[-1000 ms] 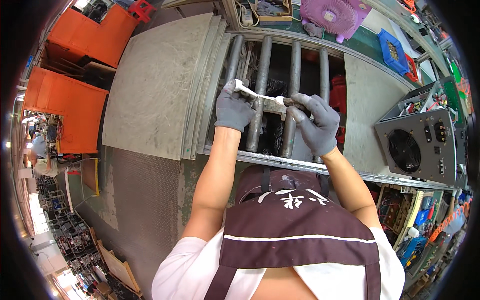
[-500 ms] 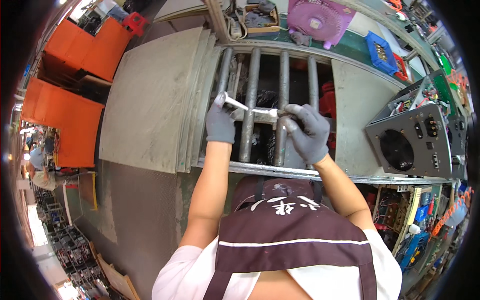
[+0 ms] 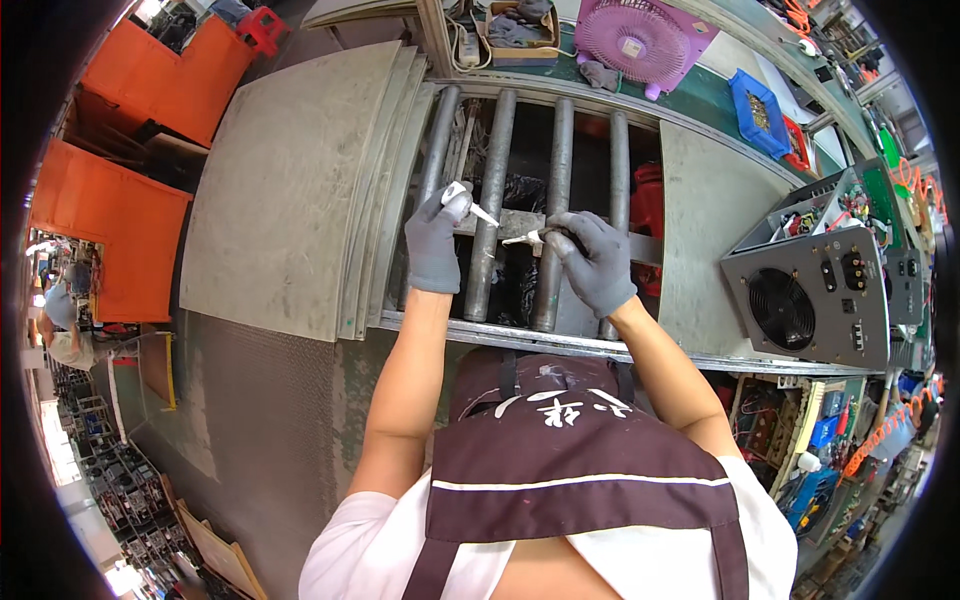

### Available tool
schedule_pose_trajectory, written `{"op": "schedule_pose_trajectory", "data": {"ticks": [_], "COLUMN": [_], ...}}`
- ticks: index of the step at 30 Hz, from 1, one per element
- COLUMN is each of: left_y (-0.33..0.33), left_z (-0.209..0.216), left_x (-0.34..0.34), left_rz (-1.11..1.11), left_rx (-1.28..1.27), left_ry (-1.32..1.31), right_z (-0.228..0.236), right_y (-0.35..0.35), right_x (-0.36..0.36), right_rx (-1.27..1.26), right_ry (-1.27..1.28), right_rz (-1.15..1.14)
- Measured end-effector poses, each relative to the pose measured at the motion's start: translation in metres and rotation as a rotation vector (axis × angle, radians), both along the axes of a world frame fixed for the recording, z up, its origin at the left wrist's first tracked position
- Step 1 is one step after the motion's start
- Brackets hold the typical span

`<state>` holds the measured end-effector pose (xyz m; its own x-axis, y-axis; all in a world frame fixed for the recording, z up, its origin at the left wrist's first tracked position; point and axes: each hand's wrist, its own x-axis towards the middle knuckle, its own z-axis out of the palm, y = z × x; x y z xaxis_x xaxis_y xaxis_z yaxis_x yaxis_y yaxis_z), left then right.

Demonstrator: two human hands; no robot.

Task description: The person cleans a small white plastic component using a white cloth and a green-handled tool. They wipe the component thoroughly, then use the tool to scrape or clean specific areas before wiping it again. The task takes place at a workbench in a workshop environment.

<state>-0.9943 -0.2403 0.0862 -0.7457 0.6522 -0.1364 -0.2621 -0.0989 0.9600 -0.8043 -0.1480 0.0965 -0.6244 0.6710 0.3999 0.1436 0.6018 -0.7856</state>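
Observation:
My left hand (image 3: 433, 248), in a grey glove, is closed around a small white squeeze bottle (image 3: 458, 191). Its tapered white nozzle points right and down, over the metal rollers. Most of the bottle is hidden by my fingers. In my right hand (image 3: 598, 262), also gloved in grey, the thumb and fingers pinch a small pale piece with a white tip (image 3: 522, 239). What kind of piece it is, I cannot make out. That tip points left toward the nozzle, with a small gap between them. Both hands are above the roller frame (image 3: 493, 200).
Large flat grey boards (image 3: 290, 190) lean in a stack at the left. To the right, a grey metal housing with a black fan (image 3: 783, 303) stands on a board. Behind are a purple fan (image 3: 640, 45), a blue bin of small parts (image 3: 757, 110) and a cardboard box (image 3: 525, 55).
The nozzle and the white-tipped piece, in line and nearly joined before, are now apart. The nozzle tilts further down, and the pale piece sticks out left from my right fingers.

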Motion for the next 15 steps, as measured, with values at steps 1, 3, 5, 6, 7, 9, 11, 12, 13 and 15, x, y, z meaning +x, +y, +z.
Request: {"op": "schedule_pose_trajectory", "data": {"ticks": [1,3,5,6,7,9,11,12,13,15], "left_y": [0.001,-0.002,-0.001,0.002,0.001,0.004,0.004,0.005,0.005,0.003], "left_z": [0.001,0.000,-0.003,-0.004,-0.007,-0.010,-0.013,-0.015,-0.016,-0.019], "left_x": [-0.001,-0.001,-0.005,-0.006,-0.007,-0.009,-0.009,-0.009,-0.009,-0.009], "left_rz": [-0.010,-0.028,-0.053,-0.053,-0.052,-0.048,-0.070,-0.081,-0.096,-0.126], "left_rx": [-0.011,-0.043,-0.063,-0.064,-0.072,-0.112,-0.102,-0.098,-0.079,-0.041], "left_ry": [0.012,0.033,0.066,0.065,0.061,0.061,0.098,0.116,0.131,0.161], "right_z": [-0.001,-0.007,-0.011,-0.010,-0.010,-0.010,-0.012,-0.010,-0.007,-0.005], "right_y": [0.002,0.003,0.008,0.009,0.009,0.011,0.012,0.014,0.015,0.016], "right_x": [-0.002,-0.004,-0.005,-0.005,-0.005,-0.005,-0.004,-0.003,-0.002,0.001], "right_rx": [-0.001,-0.005,0.010,-0.041,-0.056,-0.074,-0.087,-0.089,-0.092,-0.114], "right_ry": [-0.010,-0.028,-0.035,-0.028,-0.053,-0.076,-0.076,-0.089,-0.102,-0.098], "right_rz": [0.001,0.010,0.018,0.032,0.021,0.008,0.006,0.010,0.019,0.030]}}
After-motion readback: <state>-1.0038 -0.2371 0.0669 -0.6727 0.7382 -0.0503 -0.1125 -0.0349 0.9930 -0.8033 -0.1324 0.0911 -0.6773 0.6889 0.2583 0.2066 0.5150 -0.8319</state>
